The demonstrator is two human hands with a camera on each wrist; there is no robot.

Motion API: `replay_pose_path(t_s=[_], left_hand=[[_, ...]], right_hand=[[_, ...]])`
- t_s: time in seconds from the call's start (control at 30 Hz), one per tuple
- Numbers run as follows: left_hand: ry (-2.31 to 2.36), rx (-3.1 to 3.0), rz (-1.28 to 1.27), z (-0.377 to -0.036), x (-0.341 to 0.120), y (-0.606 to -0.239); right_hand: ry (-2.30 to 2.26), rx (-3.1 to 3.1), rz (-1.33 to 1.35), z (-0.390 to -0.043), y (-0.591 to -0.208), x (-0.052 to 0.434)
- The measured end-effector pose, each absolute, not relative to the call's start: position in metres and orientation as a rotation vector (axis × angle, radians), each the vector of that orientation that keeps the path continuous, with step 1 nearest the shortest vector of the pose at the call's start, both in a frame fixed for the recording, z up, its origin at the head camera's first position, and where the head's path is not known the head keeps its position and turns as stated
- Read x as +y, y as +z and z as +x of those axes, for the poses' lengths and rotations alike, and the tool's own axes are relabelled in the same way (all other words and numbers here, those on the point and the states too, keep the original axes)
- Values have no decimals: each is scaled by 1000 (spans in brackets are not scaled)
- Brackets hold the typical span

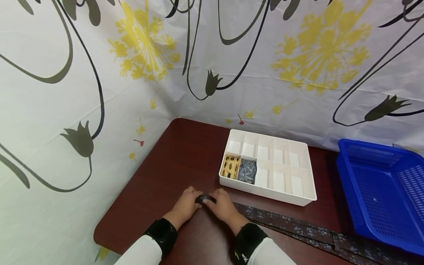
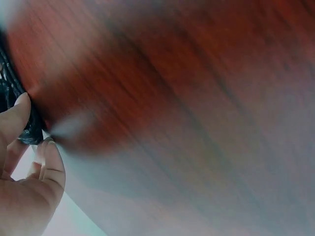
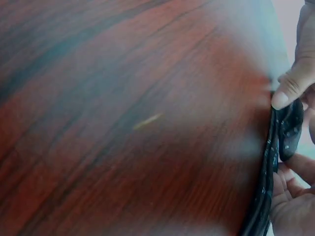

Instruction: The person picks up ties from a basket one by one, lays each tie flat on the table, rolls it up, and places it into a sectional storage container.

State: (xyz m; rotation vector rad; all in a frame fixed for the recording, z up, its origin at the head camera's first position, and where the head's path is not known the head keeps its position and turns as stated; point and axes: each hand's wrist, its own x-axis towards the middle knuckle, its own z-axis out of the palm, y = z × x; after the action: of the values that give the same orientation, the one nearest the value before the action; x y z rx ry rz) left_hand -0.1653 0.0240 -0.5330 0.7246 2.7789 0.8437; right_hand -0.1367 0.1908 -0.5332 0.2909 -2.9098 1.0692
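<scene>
Two hands in black cuffs meet at the near edge of a dark reddish wooden table (image 1: pixel 172 162), the left hand (image 1: pixel 186 203) and right hand (image 1: pixel 222 207) both pinching the rolled end of a long dark floral-patterned fabric tie (image 1: pixel 206 199). Its loose length trails right across the tabletop, past a white plastic compartment organiser (image 1: pixel 306 162) and a blue plastic mesh basket (image 1: pixel 381 191).

Dark flower-patterned tie (image 1: pixel 298 230), white organizer (image 1: pixel 306 173), blue basket (image 1: pixel 381 191)
</scene>
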Motion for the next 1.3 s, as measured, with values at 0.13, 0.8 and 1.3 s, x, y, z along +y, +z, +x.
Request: replay_pose_path(t_s=[0.13,0.8,1.3], left_hand=[[869,2769,721,-166,22,-534],[1126,2593,931,-164,48,-531],[665,2783,1081,-164,71,-529]], right_hand=[[1039,-2891,318,-135,-530,191],[953,-2805,176,-127,-543,204],[929,-2902,190,-119,-525,219]])
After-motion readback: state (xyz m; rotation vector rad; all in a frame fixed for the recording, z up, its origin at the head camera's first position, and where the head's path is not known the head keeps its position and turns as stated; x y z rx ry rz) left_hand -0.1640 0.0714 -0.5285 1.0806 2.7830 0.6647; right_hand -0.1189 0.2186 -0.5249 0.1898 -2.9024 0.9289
